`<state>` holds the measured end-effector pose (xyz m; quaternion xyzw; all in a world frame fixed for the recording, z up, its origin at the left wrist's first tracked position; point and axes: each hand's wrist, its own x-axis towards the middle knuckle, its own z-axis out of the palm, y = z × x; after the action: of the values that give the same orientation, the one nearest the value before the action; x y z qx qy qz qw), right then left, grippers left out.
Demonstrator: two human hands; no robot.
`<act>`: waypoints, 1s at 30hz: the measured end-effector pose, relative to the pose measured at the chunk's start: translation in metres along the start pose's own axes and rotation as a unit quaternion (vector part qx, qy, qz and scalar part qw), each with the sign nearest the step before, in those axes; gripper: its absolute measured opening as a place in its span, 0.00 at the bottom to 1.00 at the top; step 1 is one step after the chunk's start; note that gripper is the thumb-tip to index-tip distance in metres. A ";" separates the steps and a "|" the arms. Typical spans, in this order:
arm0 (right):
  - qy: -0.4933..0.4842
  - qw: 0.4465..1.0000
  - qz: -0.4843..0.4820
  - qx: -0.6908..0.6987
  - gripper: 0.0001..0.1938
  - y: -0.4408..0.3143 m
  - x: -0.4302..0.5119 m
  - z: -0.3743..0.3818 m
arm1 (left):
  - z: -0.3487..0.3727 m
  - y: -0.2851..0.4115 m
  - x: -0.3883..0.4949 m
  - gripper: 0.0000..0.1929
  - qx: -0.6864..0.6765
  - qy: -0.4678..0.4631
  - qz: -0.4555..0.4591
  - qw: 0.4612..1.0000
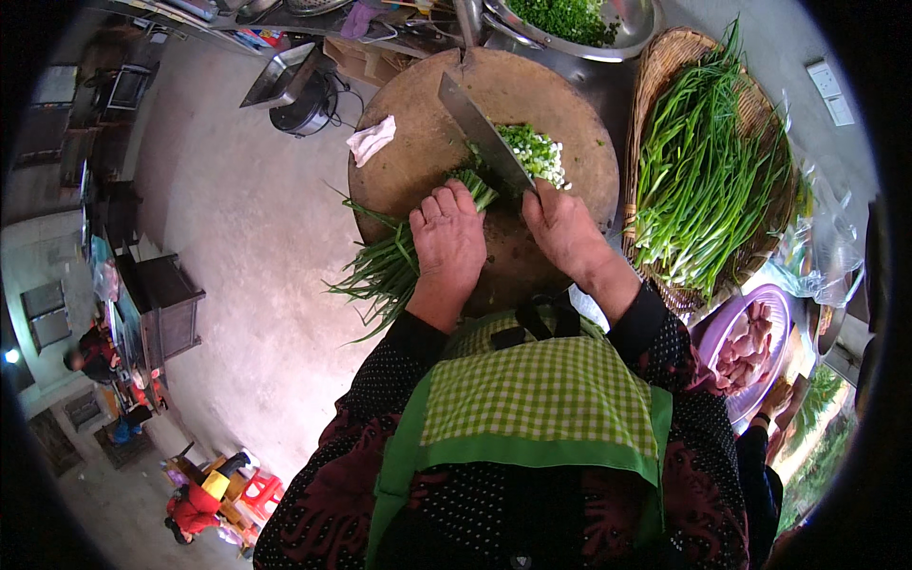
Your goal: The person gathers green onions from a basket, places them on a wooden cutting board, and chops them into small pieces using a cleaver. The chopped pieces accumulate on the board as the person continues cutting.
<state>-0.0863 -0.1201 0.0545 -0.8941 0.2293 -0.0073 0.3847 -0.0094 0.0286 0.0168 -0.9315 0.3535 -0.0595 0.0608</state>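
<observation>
On a round wooden chopping block point(406, 92), my left hand point(449, 235) grips a bundle of green onions point(388, 267), its leafy ends hanging past the block's left edge. My right hand point(570, 224) holds a cleaver point(481, 132) by its handle, which the fingers hide. The blade lies between the bundle's cut end and a small pile of chopped green onions point(538, 153). A crumpled pale cloth or paper point(372, 140) rests near the block's left edge.
A wicker basket point(645, 78) of whole green onions stands right of the block. Behind is a metal bowl point(634, 35) with chopped greens. A purple basin point(780, 306) holds raw meat point(744, 349); beside it another person's hand point(776, 399) holds a blade. Other people are at far left.
</observation>
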 end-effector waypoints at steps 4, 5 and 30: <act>-0.034 0.994 -0.053 -0.094 0.10 -0.009 -0.032 -0.015 | 0.002 -0.001 -0.001 0.28 -0.003 0.003 0.005 1.000; -0.033 0.991 -0.058 -0.114 0.10 -0.011 -0.038 -0.016 | 0.003 -0.001 -0.001 0.29 -0.006 0.002 0.002 1.000; -0.030 0.992 -0.060 -0.111 0.11 -0.013 -0.033 -0.021 | 0.000 -0.003 0.001 0.30 -0.040 -0.028 0.004 0.999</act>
<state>-0.1146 -0.1127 0.0837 -0.9432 0.1631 0.0217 0.2887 -0.0073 0.0301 0.0169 -0.9329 0.3580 -0.0194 0.0335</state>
